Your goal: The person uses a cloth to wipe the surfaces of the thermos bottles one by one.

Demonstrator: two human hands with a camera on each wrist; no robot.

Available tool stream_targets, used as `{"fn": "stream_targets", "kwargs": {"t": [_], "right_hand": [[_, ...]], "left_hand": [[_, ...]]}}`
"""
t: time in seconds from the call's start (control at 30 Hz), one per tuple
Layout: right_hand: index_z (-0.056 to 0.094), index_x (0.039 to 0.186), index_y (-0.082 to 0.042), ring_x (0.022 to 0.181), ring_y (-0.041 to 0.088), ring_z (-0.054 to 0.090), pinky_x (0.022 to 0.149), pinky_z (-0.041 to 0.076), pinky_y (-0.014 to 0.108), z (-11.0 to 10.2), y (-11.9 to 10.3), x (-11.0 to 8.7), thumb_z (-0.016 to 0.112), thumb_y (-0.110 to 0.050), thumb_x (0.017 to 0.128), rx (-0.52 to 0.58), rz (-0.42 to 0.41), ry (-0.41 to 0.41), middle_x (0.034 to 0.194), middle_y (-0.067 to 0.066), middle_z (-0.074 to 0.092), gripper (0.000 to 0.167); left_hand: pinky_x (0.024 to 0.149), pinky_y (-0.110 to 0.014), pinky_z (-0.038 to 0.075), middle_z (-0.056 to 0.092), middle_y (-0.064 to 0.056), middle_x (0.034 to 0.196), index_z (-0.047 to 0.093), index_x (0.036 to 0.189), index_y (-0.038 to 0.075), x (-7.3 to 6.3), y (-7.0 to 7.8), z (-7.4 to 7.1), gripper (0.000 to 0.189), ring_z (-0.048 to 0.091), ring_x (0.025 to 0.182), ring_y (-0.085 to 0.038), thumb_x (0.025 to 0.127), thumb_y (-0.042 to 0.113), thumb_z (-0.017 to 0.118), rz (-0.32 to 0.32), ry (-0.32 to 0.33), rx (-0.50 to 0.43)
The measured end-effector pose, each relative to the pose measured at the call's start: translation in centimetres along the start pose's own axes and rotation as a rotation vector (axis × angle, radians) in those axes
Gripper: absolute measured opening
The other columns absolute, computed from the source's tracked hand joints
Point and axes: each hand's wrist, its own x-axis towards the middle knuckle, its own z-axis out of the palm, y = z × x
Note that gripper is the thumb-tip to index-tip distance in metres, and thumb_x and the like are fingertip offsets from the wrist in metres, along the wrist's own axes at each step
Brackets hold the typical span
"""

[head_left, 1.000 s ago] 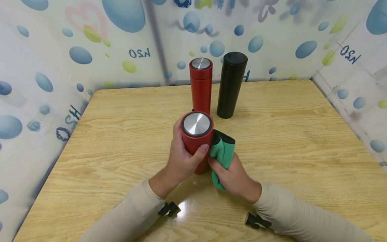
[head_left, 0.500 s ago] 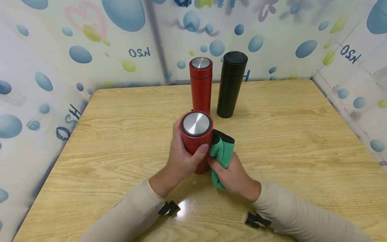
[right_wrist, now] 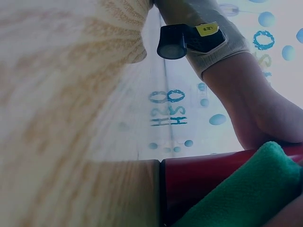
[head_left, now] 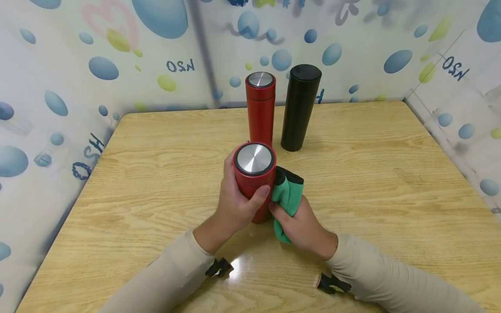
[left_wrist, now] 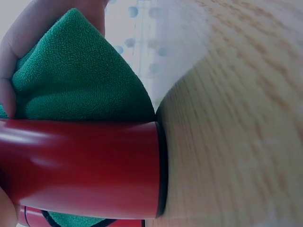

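A red thermos [head_left: 255,176] with a shiny silver lid top stands upright on the table before me. My left hand [head_left: 236,202] grips its upper body, the thumb lying across the front. In my right hand [head_left: 307,228] is a green cloth [head_left: 288,195] with a black edge, pressed against the right side of the thermos. The left wrist view shows the cloth [left_wrist: 80,71] along one side of the red thermos [left_wrist: 85,168], reaching down to its black base. From the right wrist, the cloth [right_wrist: 251,194] partly covers the thermos body [right_wrist: 189,184].
Behind the held thermos stand a second red thermos [head_left: 260,115] with a silver lid top and a black thermos [head_left: 300,108]. Both are upright on the wooden table [head_left: 164,174]. Patterned walls [head_left: 148,78] rise behind and at the sides. Each wrist carries a small black camera mount [head_left: 219,268].
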Motion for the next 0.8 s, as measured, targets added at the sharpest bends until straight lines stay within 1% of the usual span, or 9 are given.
{"fn": "stream_targets", "kwargs": {"t": [0.2, 0.4, 0.67, 0.8], "right_hand": [[0.055, 0.124, -0.001, 0.101, 0.011, 0.057, 0.096, 0.051, 0.023, -0.04, 0.08, 0.00, 0.053, 0.003, 0.094, 0.006, -0.002, -0.001, 0.115, 0.010, 0.063, 0.031], [0.055, 0.123, -0.002, 0.100, 0.015, 0.058, 0.095, 0.051, 0.024, -0.05, -0.02, 0.12, 0.052, 0.003, 0.095, 0.011, -0.010, -0.014, 0.114, 0.009, 0.062, 0.029], [0.055, 0.124, -0.001, 0.101, 0.011, 0.057, 0.096, 0.050, 0.023, -0.07, -0.15, 0.21, 0.052, 0.003, 0.095, 0.016, -0.007, -0.020, 0.115, 0.010, 0.062, 0.029], [0.055, 0.124, -0.001, 0.103, 0.010, 0.057, 0.097, 0.050, 0.023, -0.12, -0.14, 0.21, 0.052, 0.003, 0.095, 0.018, -0.005, -0.022, 0.116, 0.010, 0.062, 0.030]], "left_hand": [[0.102, -0.039, 0.053, 0.054, -0.017, 0.135, 0.029, 0.145, 0.000, 0.04, 0.06, 0.01, 0.091, 0.054, 0.124, -0.023, 0.089, 0.066, 0.058, -0.011, -0.004, -0.009], [0.102, -0.037, 0.053, 0.054, -0.017, 0.135, 0.029, 0.145, 0.001, 0.04, 0.17, -0.04, 0.091, 0.054, 0.123, -0.023, 0.089, 0.066, 0.058, -0.010, -0.001, -0.009], [0.101, -0.039, 0.053, 0.054, -0.016, 0.136, 0.029, 0.145, 0.001, 0.04, 0.16, -0.03, 0.092, 0.054, 0.124, -0.023, 0.088, 0.066, 0.059, -0.024, -0.008, -0.015], [0.101, -0.038, 0.053, 0.055, -0.017, 0.135, 0.029, 0.145, 0.001, 0.04, 0.16, -0.01, 0.092, 0.055, 0.123, -0.023, 0.088, 0.067, 0.058, -0.019, -0.006, -0.006]]}}
